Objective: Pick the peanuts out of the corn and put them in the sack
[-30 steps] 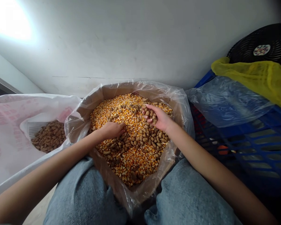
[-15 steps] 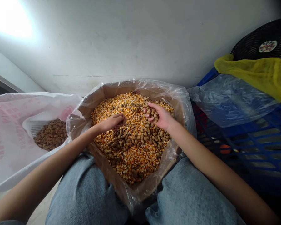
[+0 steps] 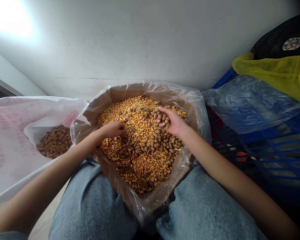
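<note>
Yellow corn kernels [image 3: 150, 165] fill a cardboard box [image 3: 115, 95] lined with a clear plastic bag [image 3: 202, 113]. Unshelled peanuts [image 3: 137, 148] lie scattered over the corn, thickest in the middle and right. My right hand [image 3: 175, 123] is half turned up over the right side, its fingers curled round several peanuts [image 3: 163, 119]. Over the left side, my left hand [image 3: 112, 129] is closed low against the corn, knuckles up. A peanut [image 3: 125, 120] shows beside its thumb; what the fingers hold is hidden.
At left, a white plastic bag [image 3: 8, 133] holds a pile of peanuts [image 3: 55, 141]. A blue plastic crate [image 3: 272, 146] stands at right, bearing clear plastic [image 3: 252, 103], yellow mesh [image 3: 275, 71] and a black fan [image 3: 282, 36]. A white wall [image 3: 140, 40] rises behind the box.
My left hand has moved a little left, away from the middle of the corn. The right hand stays almost in place with its peanuts. The view has shifted slightly.
</note>
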Tool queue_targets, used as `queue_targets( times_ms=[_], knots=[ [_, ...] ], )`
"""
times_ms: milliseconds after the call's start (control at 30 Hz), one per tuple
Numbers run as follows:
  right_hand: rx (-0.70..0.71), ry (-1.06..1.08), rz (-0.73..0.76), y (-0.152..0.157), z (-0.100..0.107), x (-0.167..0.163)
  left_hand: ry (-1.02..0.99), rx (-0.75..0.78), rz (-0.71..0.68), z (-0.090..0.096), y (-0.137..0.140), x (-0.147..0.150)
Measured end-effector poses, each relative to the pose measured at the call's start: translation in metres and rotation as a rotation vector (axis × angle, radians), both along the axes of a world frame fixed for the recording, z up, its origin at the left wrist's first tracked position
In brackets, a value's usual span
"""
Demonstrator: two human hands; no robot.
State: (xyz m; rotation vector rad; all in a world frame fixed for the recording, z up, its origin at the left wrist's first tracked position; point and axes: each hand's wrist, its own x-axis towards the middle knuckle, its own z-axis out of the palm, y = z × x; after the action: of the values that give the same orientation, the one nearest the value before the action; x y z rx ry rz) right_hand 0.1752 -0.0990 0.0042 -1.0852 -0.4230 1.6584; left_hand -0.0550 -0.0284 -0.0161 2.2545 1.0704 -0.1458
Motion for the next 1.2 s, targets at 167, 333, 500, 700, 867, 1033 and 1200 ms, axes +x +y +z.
queue_targets(
  times_ms=[167,333,500,700,867,1033,1200],
  knots=[
    [0.001,0.004,0.005,0.000,-0.001,0.001,0.270,0.331,-0.297,-0.003,-0.018,0.006],
    [-0.016,-0.002,0.001,0.001,-0.001,0.001,0.148,0.151,-0.189,0.001,-0.015,0.006],
    [0.007,-0.012,0.015,0.001,-0.001,0.000,-0.446,-0.550,0.154,0.022,-0.009,0.005],
    [0.001,-0.022,0.011,0.001,0.000,-0.001,-0.676,-0.850,0.456,0.026,0.002,-0.004],
    [0.005,-0.043,0.023,0.001,-0.001,-0.001,-0.230,-0.282,0.236,0.004,0.000,-0.003],
    [0.002,-0.057,0.017,0.001,0.000,-0.002,0.227,0.273,-0.165,-0.007,-0.023,0.010],
    [-0.003,-0.048,0.007,0.001,-0.001,-0.002,0.278,0.298,-0.210,-0.009,-0.029,0.015]
  ],
)
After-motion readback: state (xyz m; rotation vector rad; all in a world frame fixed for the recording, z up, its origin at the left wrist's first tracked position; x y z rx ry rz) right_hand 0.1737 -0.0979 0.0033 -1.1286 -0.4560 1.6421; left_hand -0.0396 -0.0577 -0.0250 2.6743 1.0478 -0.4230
